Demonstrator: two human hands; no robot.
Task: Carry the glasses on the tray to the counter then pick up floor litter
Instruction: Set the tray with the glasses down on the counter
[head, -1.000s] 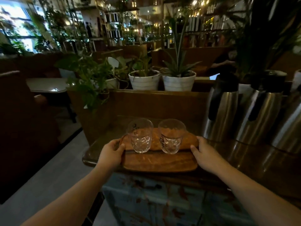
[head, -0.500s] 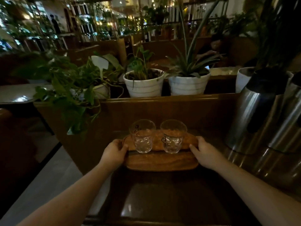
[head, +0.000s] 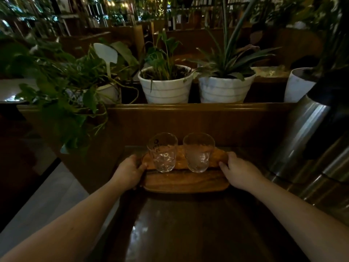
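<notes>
An oval wooden tray (head: 185, 183) sits far back on the dark wooden counter (head: 188, 229), close to its raised back panel. Two clear, empty glasses stand upright side by side on it: the left glass (head: 163, 152) with dark print, the right glass (head: 198, 152) plain. My left hand (head: 130, 172) grips the tray's left end, thumb over the rim. My right hand (head: 238, 172) holds the right end the same way. I cannot tell whether the tray rests on the counter or hovers just above it.
Steel thermos jugs (head: 306, 138) crowd the counter's right side. White plant pots (head: 165, 86) (head: 224, 87) stand on the ledge behind, and a leafy plant (head: 62, 95) hangs over the left. Grey floor (head: 43, 201) lies to the left of the counter.
I have stepped closer and the tray has gone forward over the counter toward the back panel. Both hands keep the same grip on its ends.
</notes>
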